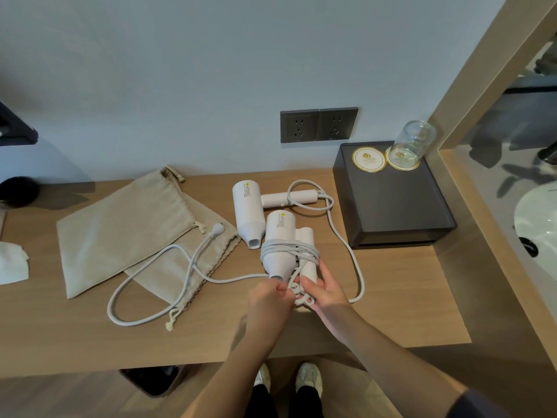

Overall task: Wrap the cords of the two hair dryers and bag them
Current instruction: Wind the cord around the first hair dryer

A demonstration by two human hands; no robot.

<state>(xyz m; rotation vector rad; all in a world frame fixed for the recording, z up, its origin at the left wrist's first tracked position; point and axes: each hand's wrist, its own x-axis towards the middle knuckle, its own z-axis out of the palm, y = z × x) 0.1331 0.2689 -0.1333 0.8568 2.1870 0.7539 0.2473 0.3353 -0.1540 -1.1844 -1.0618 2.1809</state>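
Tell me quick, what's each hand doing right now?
Left hand: pinches the cord of the near hair dryer.
Right hand: grips that same dryer.

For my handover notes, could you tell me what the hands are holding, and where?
The left hand pinches the cord near its loose end; the right hand grips the near dryer by its folded handle's lower end.

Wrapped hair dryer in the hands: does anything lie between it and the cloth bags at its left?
Yes. The loose cord of the far dryer runs across the table between the wrapped dryer and the lower bag, then crosses that bag's ruffled mouth; its plug rests on the cloth.
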